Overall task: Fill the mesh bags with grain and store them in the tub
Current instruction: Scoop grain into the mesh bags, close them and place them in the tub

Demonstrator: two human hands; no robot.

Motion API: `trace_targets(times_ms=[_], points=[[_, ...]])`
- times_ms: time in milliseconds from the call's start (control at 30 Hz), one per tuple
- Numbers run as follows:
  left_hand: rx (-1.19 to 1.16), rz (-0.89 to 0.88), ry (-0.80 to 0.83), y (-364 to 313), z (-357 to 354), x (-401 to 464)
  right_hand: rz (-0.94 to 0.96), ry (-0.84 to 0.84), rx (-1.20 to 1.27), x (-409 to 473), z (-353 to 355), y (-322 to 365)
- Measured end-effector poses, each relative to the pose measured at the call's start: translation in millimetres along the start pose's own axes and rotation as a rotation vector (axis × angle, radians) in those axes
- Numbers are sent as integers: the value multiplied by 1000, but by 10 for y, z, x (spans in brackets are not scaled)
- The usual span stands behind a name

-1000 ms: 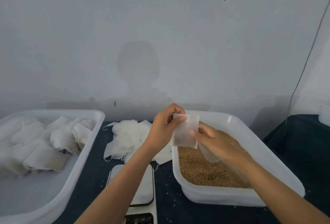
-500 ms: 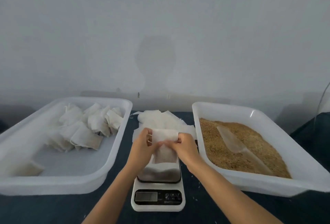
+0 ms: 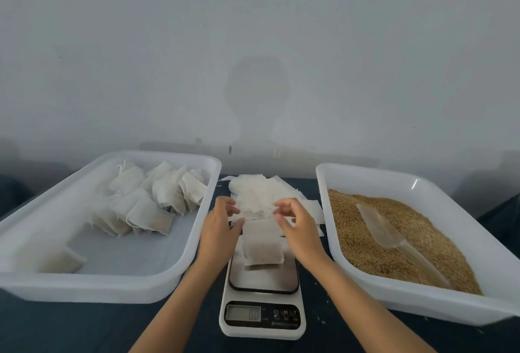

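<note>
Resting on the scale (image 3: 263, 282), the filled mesh bag (image 3: 263, 245) lies between my two hands. My left hand (image 3: 221, 229) and right hand (image 3: 298, 224) hover just beside it, fingers loosely spread, holding nothing. Left tub (image 3: 112, 282): finished bags (image 3: 146, 200). Right tub (image 3: 394, 305): grain (image 3: 365, 243) with a scoop (image 3: 385, 229) lying in it. Empty bags (image 3: 259, 195) are piled on the tabletop (image 3: 70, 327) behind the scale.
</note>
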State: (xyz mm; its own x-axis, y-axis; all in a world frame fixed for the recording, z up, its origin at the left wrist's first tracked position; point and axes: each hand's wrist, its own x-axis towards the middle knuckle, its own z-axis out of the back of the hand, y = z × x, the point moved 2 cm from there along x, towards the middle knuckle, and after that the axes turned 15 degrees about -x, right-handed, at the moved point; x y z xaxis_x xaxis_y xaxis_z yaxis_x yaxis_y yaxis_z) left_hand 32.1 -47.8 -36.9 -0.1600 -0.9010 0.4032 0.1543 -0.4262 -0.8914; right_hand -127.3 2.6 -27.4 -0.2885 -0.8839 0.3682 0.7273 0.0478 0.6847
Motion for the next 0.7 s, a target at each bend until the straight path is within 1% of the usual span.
trace_targets(times_ms=[133,267,700], points=[[12,12,-6,24,22,25,-120,-72,128,62,55,-63],[24,25,-1,52,5,19,-195,-73,170,33,33,-130],[65,10,33,148,-1,46,-221,-76,163,54,0,-201]])
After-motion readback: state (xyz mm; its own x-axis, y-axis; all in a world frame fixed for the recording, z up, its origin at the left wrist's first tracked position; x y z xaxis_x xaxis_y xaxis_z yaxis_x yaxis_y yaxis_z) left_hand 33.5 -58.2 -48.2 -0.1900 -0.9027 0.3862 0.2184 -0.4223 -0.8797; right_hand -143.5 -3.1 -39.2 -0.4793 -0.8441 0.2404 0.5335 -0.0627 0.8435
